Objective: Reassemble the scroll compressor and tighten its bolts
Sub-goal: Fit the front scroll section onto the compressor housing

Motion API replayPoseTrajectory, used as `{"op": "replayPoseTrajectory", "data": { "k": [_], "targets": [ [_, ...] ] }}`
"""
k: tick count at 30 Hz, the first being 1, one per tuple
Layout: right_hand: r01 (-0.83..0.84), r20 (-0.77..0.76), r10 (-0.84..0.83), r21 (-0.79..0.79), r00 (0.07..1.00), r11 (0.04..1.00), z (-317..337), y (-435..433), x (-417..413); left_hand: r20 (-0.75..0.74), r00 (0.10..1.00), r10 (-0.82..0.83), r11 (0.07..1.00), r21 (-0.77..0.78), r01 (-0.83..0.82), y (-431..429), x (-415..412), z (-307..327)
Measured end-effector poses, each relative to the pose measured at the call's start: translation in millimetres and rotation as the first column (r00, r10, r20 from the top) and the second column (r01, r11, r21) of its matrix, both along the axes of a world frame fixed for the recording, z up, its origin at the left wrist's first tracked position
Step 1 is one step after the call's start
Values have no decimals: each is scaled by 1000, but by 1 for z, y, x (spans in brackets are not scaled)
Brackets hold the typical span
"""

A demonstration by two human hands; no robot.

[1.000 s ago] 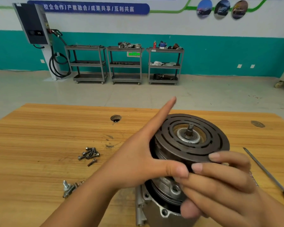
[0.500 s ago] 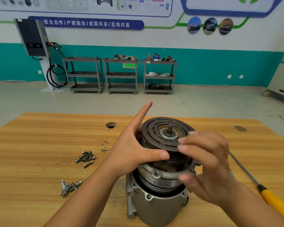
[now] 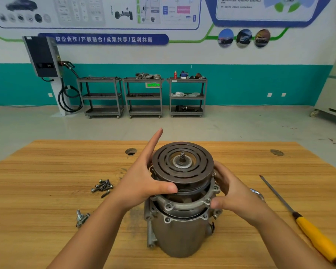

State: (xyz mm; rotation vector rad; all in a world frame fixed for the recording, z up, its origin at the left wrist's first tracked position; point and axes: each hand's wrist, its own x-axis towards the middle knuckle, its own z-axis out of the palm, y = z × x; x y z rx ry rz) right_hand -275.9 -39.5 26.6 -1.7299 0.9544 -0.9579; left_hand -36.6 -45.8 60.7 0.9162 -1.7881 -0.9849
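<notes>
**Front cover (image 3: 184,203) dropped onto the housing (image 3: 179,235), but not seated yet**

A second back you had the front cover tipped up toward you, with your right hand (image 3: 235,195) pinching over the top of the pulley (image 3: 182,166). By this point you'd lowered it onto the housing, which stood mid-surface (image 3: 37,191). The right hand had slid down to grip the cover's flange, thumb in front. Your left hand (image 3: 142,183) kept its thumb clamped on the pulley rim, index finger sticking straight up. There looked to be a gap on the near side, so I'd say it wasn't home. The bolts (image 3: 103,186) lay untouched off to the left.
</notes>
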Motion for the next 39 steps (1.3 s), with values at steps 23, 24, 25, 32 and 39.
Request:
{"op": "replayPoseTrajectory", "data": {
  "k": [23, 24, 25, 32, 39],
  "targets": [
    [71, -82, -73, -21, 994, 997, -15, 14, 2, 240, 971, -11, 993, 121, -19, 28, 17, -32],
    [44, -78, -44, -6, 996, 999, -18, 16, 1, 249, 969, -10, 993, 112, -19, 31, 16, -35],
    [27, -81, -26, 7, 996, 1000, -20, 18, 1, 248, 969, 0, 994, 103, -26, 33, 15, -38],
    [66, -114, -68, -20, 991, 998, -24, 19, 7, 152, 986, 70, 988, 123, -89, 34, 11, -48],
    [97, -23, -97, -20, 995, 995, -29, 24, 13, 110, 990, 93, 987, 120, -106, 33, 11, -54]
  ]
}}
